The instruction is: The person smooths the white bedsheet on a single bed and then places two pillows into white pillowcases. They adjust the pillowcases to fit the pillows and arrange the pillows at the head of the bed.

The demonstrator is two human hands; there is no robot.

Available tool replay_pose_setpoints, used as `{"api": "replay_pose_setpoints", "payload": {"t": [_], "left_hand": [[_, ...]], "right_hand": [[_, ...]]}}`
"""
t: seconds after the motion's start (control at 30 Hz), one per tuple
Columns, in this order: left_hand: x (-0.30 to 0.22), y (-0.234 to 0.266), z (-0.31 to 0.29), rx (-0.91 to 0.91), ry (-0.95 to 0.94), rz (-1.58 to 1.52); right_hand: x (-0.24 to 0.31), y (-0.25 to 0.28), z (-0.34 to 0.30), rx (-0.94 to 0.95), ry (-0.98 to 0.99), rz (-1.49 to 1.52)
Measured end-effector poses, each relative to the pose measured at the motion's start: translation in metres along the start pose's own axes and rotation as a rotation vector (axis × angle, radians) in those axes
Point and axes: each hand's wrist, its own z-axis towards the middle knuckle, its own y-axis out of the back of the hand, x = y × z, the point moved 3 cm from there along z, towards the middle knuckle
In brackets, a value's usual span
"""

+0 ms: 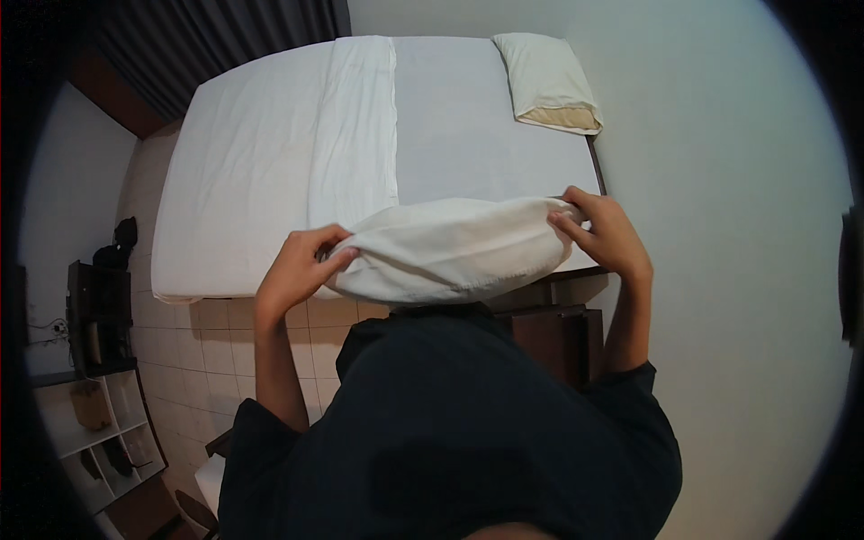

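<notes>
A white pillow (450, 247) is held up in front of my body, over the near edge of the bed. My left hand (306, 261) pinches its left end between thumb and fingers. At the opposite end, my right hand (598, 225) grips the corner in the same way. The pillow's cloth is creased and sags a little between the two hands. Behind it lies the bed (468, 126) with a pale sheet, and a white cover (252, 171) is folded back over its left part. The pillow's underside is hidden.
Another pillow (544, 76) in a pale case lies at the bed's far right corner, yellowish filling showing at its opening. A brown wooden cabinet (553, 351) stands close on my right. Dark curtains (216, 36) hang behind the bed. Shelves (103, 423) stand at the left wall.
</notes>
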Motion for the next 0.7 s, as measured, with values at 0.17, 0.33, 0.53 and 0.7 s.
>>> {"api": "replay_pose_setpoints", "payload": {"t": [0.17, 0.33, 0.53, 0.7], "left_hand": [[0.020, -0.019, 0.013, -0.209, -0.091, 0.164], [0.019, -0.024, -0.004, -0.342, -0.012, 0.096], [0.020, -0.007, -0.016, -0.347, 0.048, 0.159], [0.006, -0.004, -0.019, -0.260, -0.053, -0.043]], "right_hand": [[-0.022, -0.038, 0.027, 0.099, -0.051, -0.072], [-0.016, -0.031, 0.021, 0.069, -0.024, -0.094], [-0.009, -0.012, 0.020, 0.130, -0.021, -0.055], [0.003, -0.011, 0.017, 0.033, 0.042, 0.087]]}}
